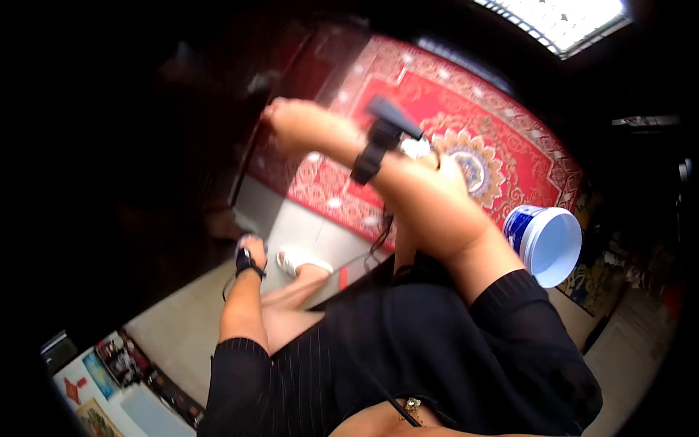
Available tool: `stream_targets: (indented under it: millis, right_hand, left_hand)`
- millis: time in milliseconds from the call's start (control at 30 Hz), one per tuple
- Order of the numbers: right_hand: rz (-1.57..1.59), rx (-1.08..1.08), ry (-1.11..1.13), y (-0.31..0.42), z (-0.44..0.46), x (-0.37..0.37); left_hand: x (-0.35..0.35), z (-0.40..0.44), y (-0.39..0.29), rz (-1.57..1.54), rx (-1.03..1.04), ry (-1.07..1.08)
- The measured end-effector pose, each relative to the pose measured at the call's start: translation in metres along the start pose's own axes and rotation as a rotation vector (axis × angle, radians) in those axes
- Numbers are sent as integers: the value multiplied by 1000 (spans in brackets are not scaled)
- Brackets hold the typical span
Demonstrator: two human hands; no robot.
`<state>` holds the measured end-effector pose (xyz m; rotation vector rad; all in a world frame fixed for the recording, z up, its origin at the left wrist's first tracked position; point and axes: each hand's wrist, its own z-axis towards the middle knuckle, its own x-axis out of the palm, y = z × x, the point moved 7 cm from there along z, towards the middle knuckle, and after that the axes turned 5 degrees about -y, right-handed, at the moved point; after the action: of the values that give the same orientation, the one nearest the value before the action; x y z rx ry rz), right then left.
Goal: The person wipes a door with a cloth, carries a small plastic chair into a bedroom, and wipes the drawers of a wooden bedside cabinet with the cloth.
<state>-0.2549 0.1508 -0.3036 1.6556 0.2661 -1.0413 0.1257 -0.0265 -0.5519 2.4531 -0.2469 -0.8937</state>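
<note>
My right hand (pixel 285 122) reaches far forward, blurred, fingers curled in at the thin edge of a dark, glossy panel (pixel 280 156). What lies in its fingers is hidden. A black strap with a dark block-shaped device (pixel 389 124) sits on that forearm. My left hand (pixel 251 251) is lower and nearer, beside the lower end of the panel's edge. Its fingers are bent and closed, and darkness hides whatever they hold. A black strap also wraps the left wrist.
A red patterned rug (pixel 408 87) covers the floor ahead. To the right stands an open white-and-blue bucket (pixel 553 247). A foot in a white shoe (pixel 302 262) is on the pale floor, near a dark cable (pixel 378 237). Pictures and boxes (pixel 109 371) sit at the lower left.
</note>
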Motion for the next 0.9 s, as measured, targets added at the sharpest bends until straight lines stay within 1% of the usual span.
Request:
stream_targets:
  millis: [33, 67, 100, 133, 167, 200, 233, 267, 300, 333, 400, 433, 467, 500, 533, 567, 600, 633, 700, 733, 800, 900]
  right_hand:
    - [-76, -89, -49, 3, 6, 3]
    - [-97, -117, -24, 4, 15, 14]
    - [-117, -145, 0, 5, 24, 24]
    - [-137, -174, 23, 4, 33, 35]
    - [-67, -103, 52, 19, 27, 18]
    - [-20, -25, 65, 28, 16, 4]
    - [13, -76, 11, 35, 9, 2]
    - [43, -118, -43, 39, 7, 2]
    - [22, -74, 19, 37, 14, 10]
    - [15, -86, -18, 42, 12, 11]
    - [-98, -68, 131, 41, 20, 16]
    - [-86, -34, 161, 41, 18, 15]
    - [-70, -34, 116, 42, 17, 14]
    - [-59, -30, 69, 42, 17, 13]
    - [-51, -27, 18, 41, 17, 10]
    - [-53, 1, 80, 39, 16, 9]
    - [-37, 1, 51, 41, 9, 4]
    - [-21, 0, 23, 42, 2, 2]
    - [-81, 65, 75, 45, -1, -6]
    - [-154, 134, 155, 43, 7, -12]
    - [-182, 183, 177, 30, 5, -5]
    - [-121, 107, 28, 32, -9, -11]
  left_hand:
    - [36, 14, 1, -59, -149, -123]
    - [146, 54, -9, -244, -301, -266]
    - [79, 17, -2, -671, -318, -247]
    - [11, -16, -2, -920, -560, -24]
    - [56, -5, -10, -1140, -752, -44]
    - [70, -4, -14, -1353, -955, -109]
    - [85, -3, -29, -1625, -1049, -49]
    - [67, -13, -40, -1898, -1185, 0]
    - [47, -25, -52, -2119, -1350, 50]
    - [66, -16, -57, -2164, -1319, 96]
    - [173, 47, -98, -2905, -1391, -62]
    - [208, 73, -112, -2976, -1166, -29]
    - [237, 96, -124, -3027, -931, -3]
    - [228, 106, -125, -3057, -700, 16]
    - [219, 123, -137, -3602, -734, 215]
    - [178, 110, -133, -3354, -942, 217]
    - [163, 116, -130, -3403, -1097, 210]
    - [157, 122, -129, -3420, -1143, 177]
    - [143, 131, -117, -3465, -1088, 91]
    - [140, 137, -111, -3491, -1040, 42]
    - [140, 157, -105, -3529, -937, -41]
    - [116, 184, -97, -3583, -777, -105]
